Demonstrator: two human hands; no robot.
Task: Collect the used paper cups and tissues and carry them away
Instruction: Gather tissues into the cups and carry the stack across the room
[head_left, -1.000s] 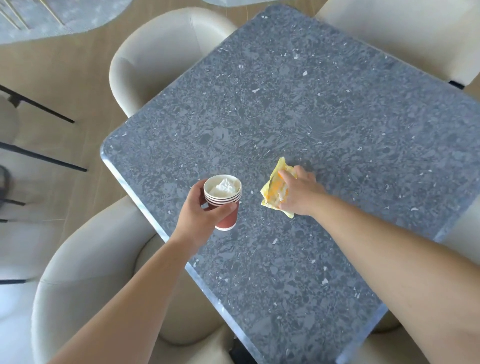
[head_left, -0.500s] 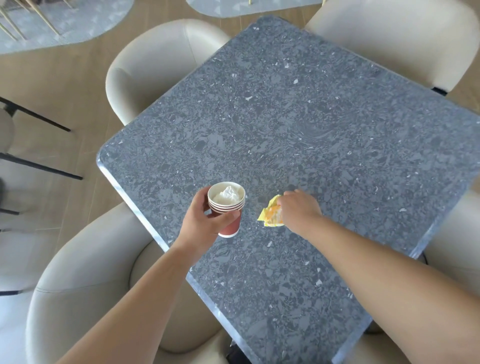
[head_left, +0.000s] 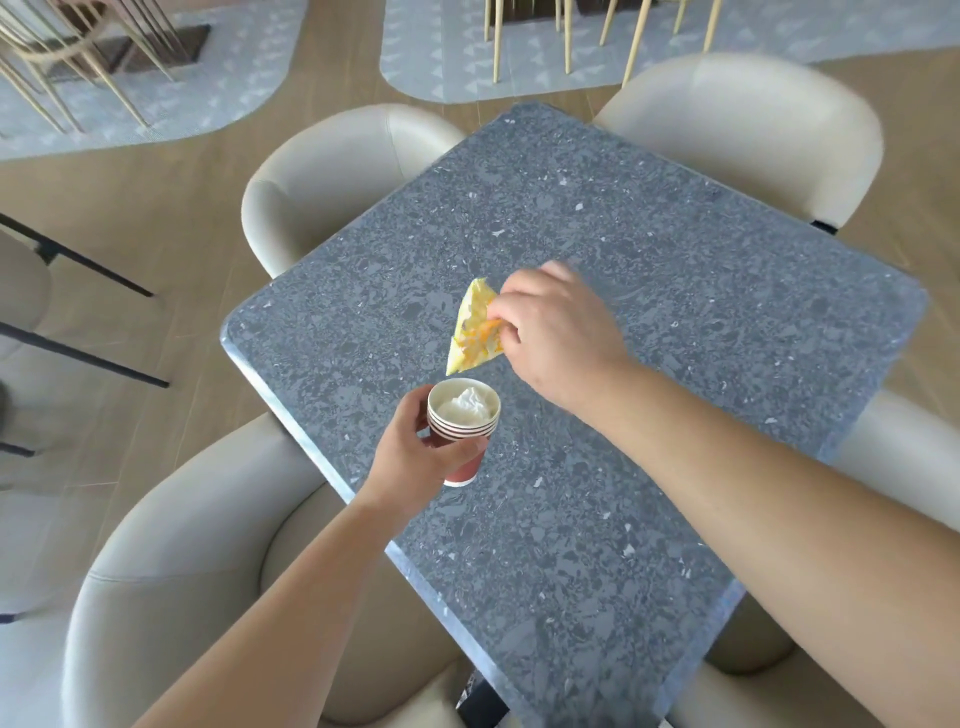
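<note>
Here the left hand (head_left: 415, 454) grips the nested cups (head_left: 462, 423), mouth up to receive waste; at their twelve o'clock the right hand (head_left: 558, 338) pinches the yellow tissue (head_left: 470, 338) above the table (head_left: 675, 312), apparently for stuffing in

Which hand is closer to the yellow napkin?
The right hand: it pinches the yellow napkin and holds it up above the table. The left hand is lower and nearer the person, gripping the stack of paper cups.
</note>
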